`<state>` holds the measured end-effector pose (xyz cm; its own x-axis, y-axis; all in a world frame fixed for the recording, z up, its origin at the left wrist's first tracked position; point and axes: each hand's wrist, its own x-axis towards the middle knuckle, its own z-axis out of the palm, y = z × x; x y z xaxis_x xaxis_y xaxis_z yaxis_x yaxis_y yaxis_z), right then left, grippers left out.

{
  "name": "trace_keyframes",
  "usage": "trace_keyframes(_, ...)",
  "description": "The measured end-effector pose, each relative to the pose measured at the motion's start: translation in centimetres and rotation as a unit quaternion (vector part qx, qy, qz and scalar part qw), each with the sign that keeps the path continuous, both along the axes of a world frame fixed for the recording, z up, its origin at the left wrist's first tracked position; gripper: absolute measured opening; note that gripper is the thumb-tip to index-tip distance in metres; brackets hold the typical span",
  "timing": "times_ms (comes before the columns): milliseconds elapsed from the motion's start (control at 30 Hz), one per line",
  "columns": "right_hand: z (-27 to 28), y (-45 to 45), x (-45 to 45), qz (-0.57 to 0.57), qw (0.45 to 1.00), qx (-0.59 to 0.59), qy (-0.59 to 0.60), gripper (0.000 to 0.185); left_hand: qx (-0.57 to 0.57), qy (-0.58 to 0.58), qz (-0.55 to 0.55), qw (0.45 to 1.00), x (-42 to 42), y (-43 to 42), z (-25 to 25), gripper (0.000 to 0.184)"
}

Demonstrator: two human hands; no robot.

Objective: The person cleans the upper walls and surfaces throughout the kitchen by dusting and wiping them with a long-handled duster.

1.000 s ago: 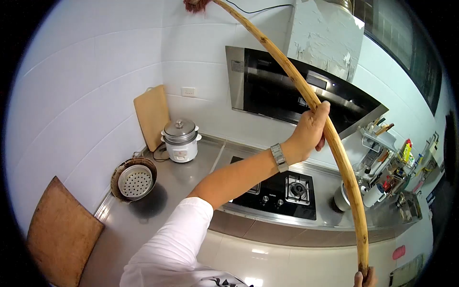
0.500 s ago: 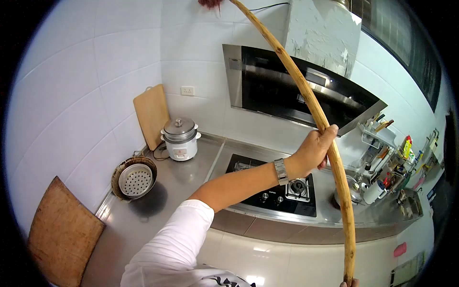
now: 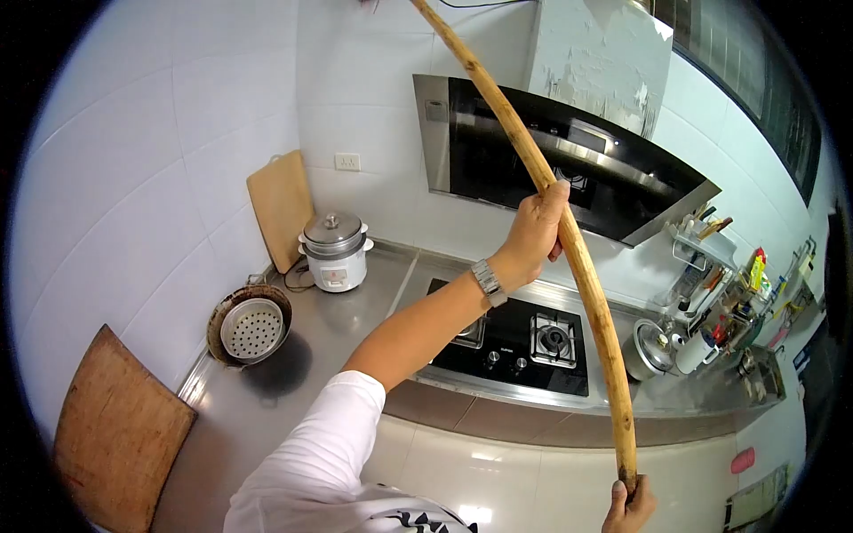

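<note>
A long wooden pole (image 3: 586, 275), slightly curved and knotty, runs from the top edge down to the lower right. My left hand (image 3: 533, 233), with a metal watch on the wrist, is wrapped around it in front of the range hood. Lower down, my right hand (image 3: 629, 508) grips the pole's bottom end, partly cut off by the frame edge. Only a speck of the pole's dark red far end shows at the top. Behind my left hand is the black range hood (image 3: 498, 151); a gas stove (image 3: 524, 355) lies below.
A rice cooker (image 3: 336, 266) and a wooden cutting board (image 3: 280, 209) stand in the corner. Farther left are a wok with a steamer plate (image 3: 253, 330) and a large brown board (image 3: 120, 435). A lidded pot (image 3: 650, 351) and utensil racks (image 3: 702, 244) are at right.
The pole has shifted left and upward, and its dark red end has nearly left the view. My left hand has moved up and left with it; more of my right hand shows.
</note>
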<state>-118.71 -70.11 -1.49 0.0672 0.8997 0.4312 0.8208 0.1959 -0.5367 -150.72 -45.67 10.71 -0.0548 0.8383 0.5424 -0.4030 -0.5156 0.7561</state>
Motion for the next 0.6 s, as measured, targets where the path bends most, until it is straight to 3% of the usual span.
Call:
trace_keyframes(467,5.8,-2.5,2.6,-0.030,0.987,0.026,-0.154,0.028,-0.099,-0.080,0.050,0.991,-0.8,-3.1,-3.8,0.043)
trace_keyframes(600,6.5,-5.7,3.9,-0.050,0.981,-0.033,-0.184,0.029,-0.103,-0.083,0.016,0.991,0.4,-5.0,-4.0,0.044)
